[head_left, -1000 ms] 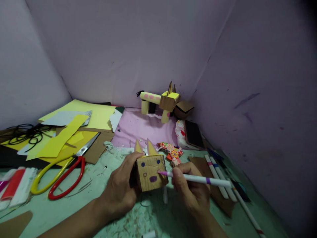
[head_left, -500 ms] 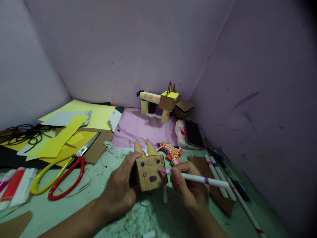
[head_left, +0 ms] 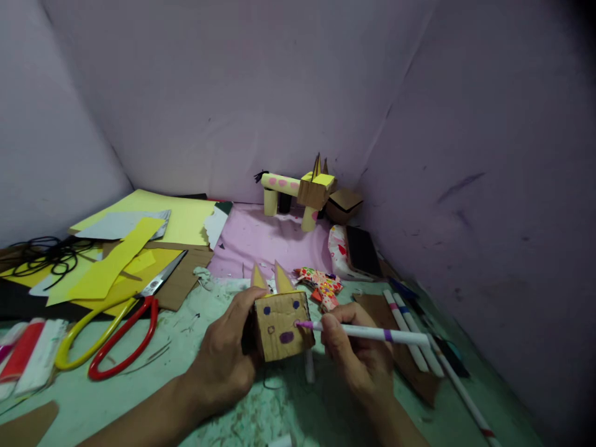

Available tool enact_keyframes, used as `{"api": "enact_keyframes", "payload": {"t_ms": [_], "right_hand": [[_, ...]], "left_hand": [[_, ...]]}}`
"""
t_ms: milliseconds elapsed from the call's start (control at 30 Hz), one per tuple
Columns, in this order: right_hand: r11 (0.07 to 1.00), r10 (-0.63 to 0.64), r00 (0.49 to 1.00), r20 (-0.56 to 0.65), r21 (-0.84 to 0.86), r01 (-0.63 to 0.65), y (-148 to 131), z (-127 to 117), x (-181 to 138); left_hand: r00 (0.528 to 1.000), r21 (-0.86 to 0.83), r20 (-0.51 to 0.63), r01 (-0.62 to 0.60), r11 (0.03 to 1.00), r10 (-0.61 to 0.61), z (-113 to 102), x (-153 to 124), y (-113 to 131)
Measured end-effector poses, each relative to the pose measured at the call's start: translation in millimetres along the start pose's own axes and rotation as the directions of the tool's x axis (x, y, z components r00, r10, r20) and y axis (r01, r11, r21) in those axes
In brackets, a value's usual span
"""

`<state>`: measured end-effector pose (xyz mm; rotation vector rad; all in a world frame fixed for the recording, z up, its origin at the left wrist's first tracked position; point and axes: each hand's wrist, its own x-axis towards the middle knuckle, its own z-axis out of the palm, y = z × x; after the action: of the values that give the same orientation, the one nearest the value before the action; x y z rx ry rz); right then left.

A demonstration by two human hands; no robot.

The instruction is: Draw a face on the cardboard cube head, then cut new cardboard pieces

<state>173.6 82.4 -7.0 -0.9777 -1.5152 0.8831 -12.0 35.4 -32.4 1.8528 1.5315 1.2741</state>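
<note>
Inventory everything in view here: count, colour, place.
Cardboard box: one, brown, front centre
Purple-tipped marker: one, white, at box
Other markers: at least three, white, right
Scissors: one, yellow and red handles, left
Papers: several, mostly yellow, back left
Cord bundle: one, black, far left
Elongated items: several, white and red, near left
Model animal: one, yellow and brown, back
Phone: one, black, back right
Patterned piece: one, multicoloured, right of centre
Cardboard pieces: several, brown, left and right
Sheet: one, pinkish, back centre
Table: one, green, underneath
Walls: three, purplish, around
Left hand: one, holding box
Right hand: one, holding marker
</note>
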Motion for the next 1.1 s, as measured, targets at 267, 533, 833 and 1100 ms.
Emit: {"api": "enact_keyframes", "payload": {"t_ms": [267, 533, 833, 1100], "right_hand": [[1.0, 0.005, 0.999, 0.039, 0.027, -0.006, 1, -1, 0], [0.999, 0.013, 0.998, 0.06, 0.045, -0.016, 0, -1, 1], [0.993, -0.115, 0.982, 0.15, 0.035, 0.11, 2, -7, 8], [0.995, -0.045, 0.991, 0.129, 0.091, 0.033, -2, -1, 13]], "left_hand": [[1.0, -0.003, 0.001, 0.026, 1.0, -0.026, 0, 0, 2], [0.999, 0.063, -0.036, 0.008, 0.998, -0.006, 0, 2, 2], [0.999, 0.071, -0.035, 0.007, 0.997, -0.005, 0, 1, 1], [0.998, 0.197, -0.049, 0.039, 0.98, -0.03, -4, 2, 1]]}}
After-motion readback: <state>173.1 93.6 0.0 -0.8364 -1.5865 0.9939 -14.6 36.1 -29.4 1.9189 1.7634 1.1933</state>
